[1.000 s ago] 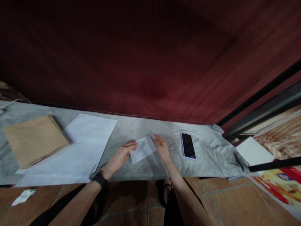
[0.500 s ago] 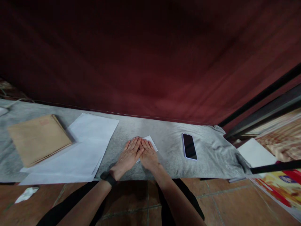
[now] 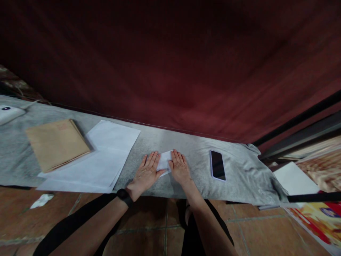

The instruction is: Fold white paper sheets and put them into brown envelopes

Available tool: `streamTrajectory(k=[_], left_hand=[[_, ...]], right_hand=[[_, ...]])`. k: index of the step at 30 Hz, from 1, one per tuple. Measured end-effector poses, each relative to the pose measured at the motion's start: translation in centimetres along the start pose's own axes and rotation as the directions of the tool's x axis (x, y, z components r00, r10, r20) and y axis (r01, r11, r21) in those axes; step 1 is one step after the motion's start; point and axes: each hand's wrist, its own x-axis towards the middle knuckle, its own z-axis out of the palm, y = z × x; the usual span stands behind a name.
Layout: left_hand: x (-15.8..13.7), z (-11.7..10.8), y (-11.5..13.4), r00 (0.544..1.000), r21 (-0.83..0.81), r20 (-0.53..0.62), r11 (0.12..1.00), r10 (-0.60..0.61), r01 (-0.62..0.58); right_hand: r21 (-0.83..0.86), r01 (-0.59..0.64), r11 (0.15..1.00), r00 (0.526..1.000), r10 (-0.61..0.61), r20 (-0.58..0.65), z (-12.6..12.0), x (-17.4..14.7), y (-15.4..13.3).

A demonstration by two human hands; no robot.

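Note:
A small folded white paper (image 3: 164, 161) lies on the grey cloth in front of me, between my hands. My left hand (image 3: 147, 174) rests flat on the paper's left side, fingers stretched out and thumb reaching over its lower edge. On the other side, my right hand (image 3: 179, 168) lies flat along the paper's right edge, with its fingers extended. Parts of the paper are hidden under both hands. A dark watch (image 3: 124, 197) is on my left wrist.
Large white sheets (image 3: 106, 160) lie to the left, partly under brown envelopes (image 3: 57, 144). A phone (image 3: 217, 165) rests on the grey cloth (image 3: 245, 174) at right. Behind hangs a dark red curtain (image 3: 170, 71). A white device (image 3: 9, 114) sits at far left.
My hands have moved apart, the left slightly left and the right to the right, so more of the folded paper shows between them. The camera view has tilted slightly.

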Motion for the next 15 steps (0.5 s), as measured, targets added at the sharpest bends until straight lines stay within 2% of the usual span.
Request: streamTrajectory(k=[6, 9, 12, 15], left_hand=[[-0.5, -0.9, 0.6, 1.000, 0.007, 0.013, 1.000, -0.021, 0.021], [-0.5, -1.1, 0.8, 0.999, 0.026, 0.018, 0.999, -0.028, 0.027], [-0.4, -1.0, 0.9, 0.999, 0.048, 0.022, 0.998, -0.028, 0.027], [-0.4, -1.0, 0.9, 0.999, 0.056, 0.027, 0.998, -0.022, 0.020]], right_hand=[[-0.042, -0.050, 0.998, 0.999, 0.050, 0.000, -0.6, -0.2, 1.4], [-0.044, -0.077, 0.996, 0.996, 0.074, -0.052, -1.3, -0.2, 1.8], [0.017, -0.014, 1.000, 0.995, 0.016, -0.099, -1.8, 0.1, 1.2], [0.113, 0.116, 0.987, 0.992, -0.110, -0.058, -1.7, 0.2, -0.4]])
